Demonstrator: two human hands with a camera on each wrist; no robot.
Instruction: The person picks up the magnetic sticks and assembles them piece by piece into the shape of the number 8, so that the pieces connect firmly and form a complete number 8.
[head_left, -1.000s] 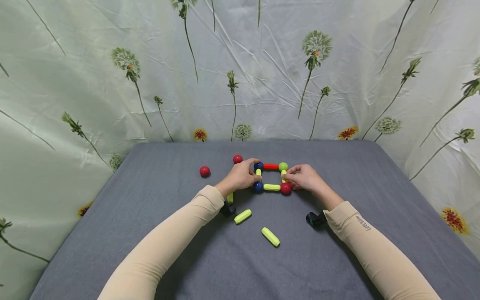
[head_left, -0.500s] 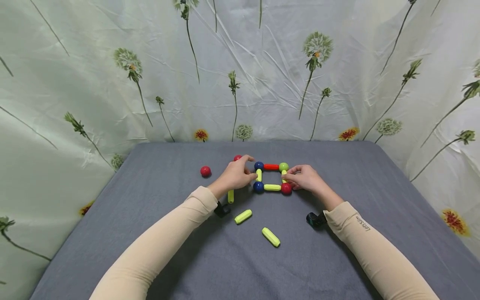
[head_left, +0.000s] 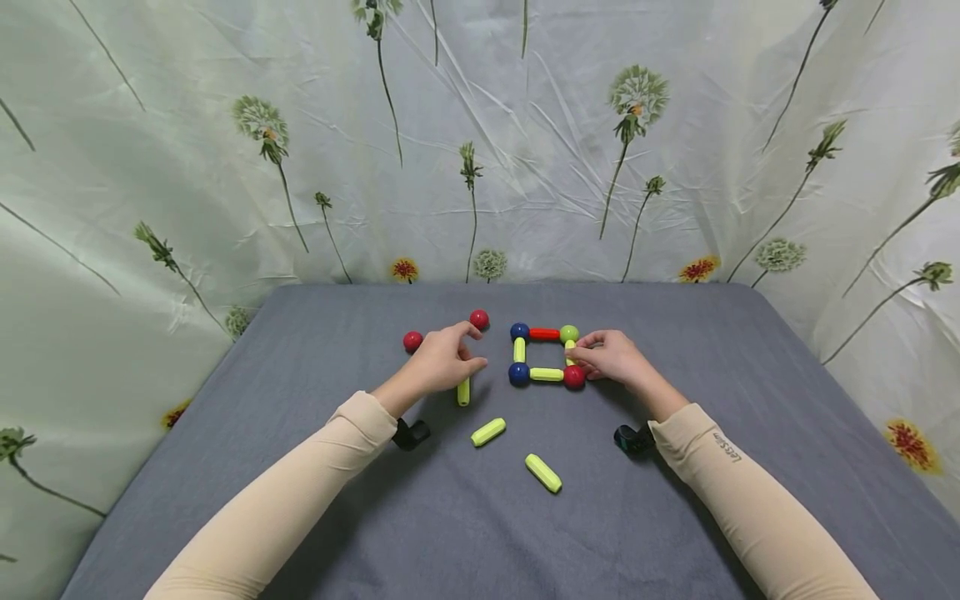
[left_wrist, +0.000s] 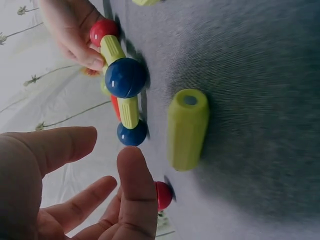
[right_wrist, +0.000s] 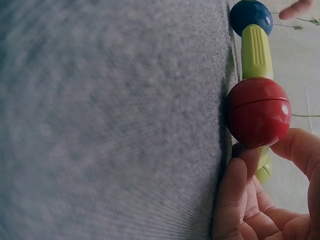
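A square of magnetic rods and balls lies on the table: two blue balls (head_left: 519, 373) on the left, a red ball (head_left: 573, 377) near right, a green ball (head_left: 569, 334) far right. A red rod (head_left: 544, 334) forms its far side; the other sides are yellow-green. My right hand (head_left: 611, 358) pinches the right-side yellow-green rod (head_left: 570, 350), just behind the red ball in the right wrist view. My left hand (head_left: 440, 360) hovers left of the square, thumb and fingers apart, holding nothing. Below it lies a loose yellow-green rod (left_wrist: 187, 131), partly hidden in the head view.
Two loose red balls lie at the back left, one (head_left: 479, 319) beyond my left fingers and another (head_left: 412, 341) farther left. Two more yellow-green rods, one (head_left: 488, 432) and another (head_left: 543, 472), lie nearer on the grey cloth (head_left: 675, 517). A flowered curtain (head_left: 547, 150) hangs behind.
My left hand has let go of the square's left side and moved left, toward me, uncovering the left rod and the farther red ball. My right hand stays in place.
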